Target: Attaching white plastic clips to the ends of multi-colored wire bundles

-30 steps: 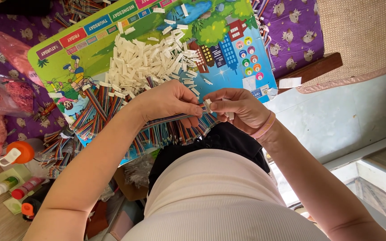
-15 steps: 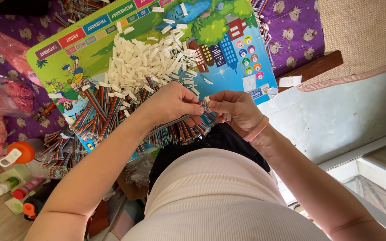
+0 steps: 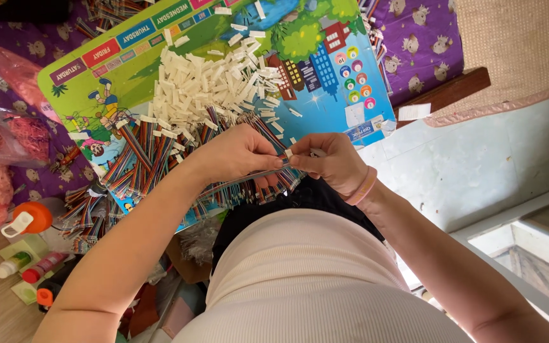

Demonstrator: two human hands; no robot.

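Over a colourful cartoon play board [image 3: 115, 82] heaped with white connector housings [image 3: 208, 95] within reach, the left hand [image 3: 239, 152] pinches a rainbow ribbon wire [image 3: 236, 180] taut while the right hand [image 3: 332, 162], fingers narrow, grips a white connector [image 3: 289, 153] at its end.

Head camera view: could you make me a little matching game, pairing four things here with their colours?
Things:
1. pile of small plastic pieces
2. bottle cap
3. wristband
4. cloth with animal print

Colours:
a. purple
b. white
c. pink
d. orange

Pairs: 1-b, 2-d, 3-c, 4-a
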